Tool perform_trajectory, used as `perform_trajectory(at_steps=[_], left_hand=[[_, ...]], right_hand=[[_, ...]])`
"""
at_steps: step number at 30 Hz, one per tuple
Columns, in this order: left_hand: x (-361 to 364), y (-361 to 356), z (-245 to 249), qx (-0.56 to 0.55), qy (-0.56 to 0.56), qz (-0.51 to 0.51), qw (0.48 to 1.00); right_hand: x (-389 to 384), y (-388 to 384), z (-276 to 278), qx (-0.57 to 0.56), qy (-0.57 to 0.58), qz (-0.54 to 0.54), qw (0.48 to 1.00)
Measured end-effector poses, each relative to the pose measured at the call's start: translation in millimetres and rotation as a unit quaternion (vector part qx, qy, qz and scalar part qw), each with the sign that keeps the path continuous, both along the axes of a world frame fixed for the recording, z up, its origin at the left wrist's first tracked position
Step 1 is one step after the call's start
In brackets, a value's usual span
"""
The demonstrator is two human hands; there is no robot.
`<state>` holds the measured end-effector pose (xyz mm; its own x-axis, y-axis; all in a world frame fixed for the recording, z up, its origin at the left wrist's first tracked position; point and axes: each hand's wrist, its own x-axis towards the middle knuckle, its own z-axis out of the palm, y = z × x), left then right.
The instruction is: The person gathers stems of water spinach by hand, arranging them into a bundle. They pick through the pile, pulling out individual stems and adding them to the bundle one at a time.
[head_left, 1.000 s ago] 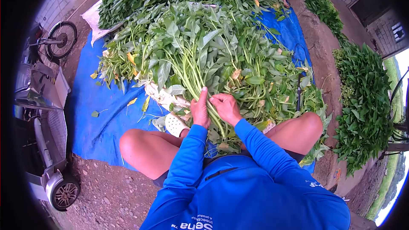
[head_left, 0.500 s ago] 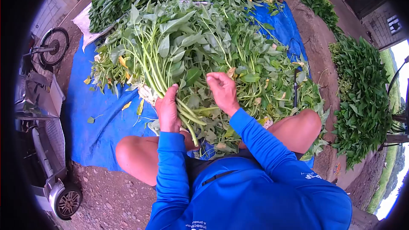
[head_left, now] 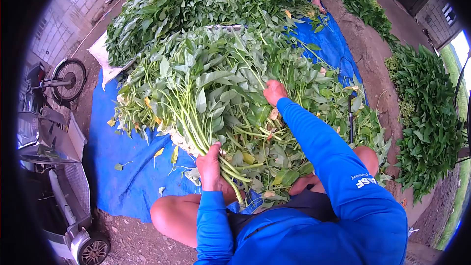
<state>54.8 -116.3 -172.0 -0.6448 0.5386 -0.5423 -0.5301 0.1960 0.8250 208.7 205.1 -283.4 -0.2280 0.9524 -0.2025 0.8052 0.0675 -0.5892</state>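
My left hand (head_left: 210,167) is closed round the thick pale stems of a bunch of leafy greens (head_left: 189,118), whose leaves fan out away from me. Farther out and to the right, my right hand (head_left: 275,92) has its fingers closed on a green stem at the surface of the leafy pile (head_left: 299,78). Loose stems and some yellowed leaves lie between my two hands.
A blue tarp (head_left: 132,167) lies under the greens. Another heap (head_left: 206,5) stands beyond, near another person's foot (head_left: 319,4). Vehicles with wheels (head_left: 93,250) stand at the left. More greens (head_left: 427,113) lie along the right, past a black rod-like object (head_left: 351,118).
My right hand has reached forward and right from beside the held bunch into the pile, closing on a stem. My left hand keeps its hold on the bunch. The view has shifted slightly.
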Motion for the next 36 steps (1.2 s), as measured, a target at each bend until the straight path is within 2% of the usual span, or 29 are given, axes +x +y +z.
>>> perform_trajectory(at_steps=[3, 4, 6, 8, 11, 14, 17, 18, 21, 22, 26, 29, 31, 33, 35, 36], left_hand=[[1.6, 6.8, -4.9, 0.014, -0.003, 0.006, 1.0], [3.3, 9.1, -3.2, 0.019, -0.004, 0.007, 1.0], [5.9, 12.7, 4.2, 0.039, -0.005, 0.018, 0.999], [3.8, 12.2, 2.6, 0.035, -0.006, 0.016, 0.999], [7.5, 14.8, 6.9, 0.043, -0.014, 0.015, 0.999], [6.4, 12.5, 0.3, 0.035, -0.032, -0.001, 0.999], [9.1, 13.4, -0.2, 0.043, -0.027, 0.003, 0.999], [8.1, 13.1, -7.8, 0.042, -0.022, -0.005, 0.999], [9.8, 13.7, -17.4, 0.044, -0.023, 0.0, 0.999], [9.1, 14.0, -21.7, 0.03, -0.021, -0.001, 0.999], [12.9, 12.7, -11.0, 0.035, -0.035, -0.023, 0.999], [17.1, 13.3, -19.8, 0.05, -0.038, -0.04, 0.997], [25.8, 13.1, -8.8, 0.068, -0.08, -0.039, 0.994], [17.2, 9.0, -42.1, 0.108, -0.177, -0.084, 0.975], [19.7, 8.4, -39.9, 0.129, -0.185, -0.056, 0.973], [18.5, 6.7, -42.6, 0.128, -0.19, -0.059, 0.972]], right_hand=[[4.4, 5.8, 0.0, -0.019, -0.009, 0.06, 0.998], [4.6, 10.8, -0.4, -0.025, -0.033, 0.056, 0.998], [7.1, 17.2, 8.9, -0.027, 0.02, 0.018, 0.999], [8.8, 8.2, 52.9, -0.06, 0.055, 0.001, 0.997], [30.4, -8.8, 105.9, -0.061, 0.218, 0.043, 0.973], [47.5, -37.1, 163.5, -0.139, 0.298, 0.086, 0.94], [56.9, -63.1, 190.8, -0.198, 0.356, 0.049, 0.912], [56.0, -75.9, 200.3, -0.19, 0.372, 0.034, 0.908], [49.8, -100.7, 190.6, -0.091, 0.489, 0.09, 0.863], [47.5, -108.0, 189.3, -0.065, 0.496, 0.098, 0.86], [28.3, -140.8, 200.0, 0.021, 0.44, 0.1, 0.892], [-7.4, -168.9, 182.3, 0.022, 0.37, 0.091, 0.924], [-30.1, -184.7, 130.0, -0.027, 0.261, 0.146, 0.954], [-36.0, -203.1, 95.5, -0.021, 0.208, 0.152, 0.966], [-35.4, -207.5, 66.3, -0.076, 0.264, 0.115, 0.955], [-33.8, -214.6, 74.9, -0.105, 0.258, 0.112, 0.954]])
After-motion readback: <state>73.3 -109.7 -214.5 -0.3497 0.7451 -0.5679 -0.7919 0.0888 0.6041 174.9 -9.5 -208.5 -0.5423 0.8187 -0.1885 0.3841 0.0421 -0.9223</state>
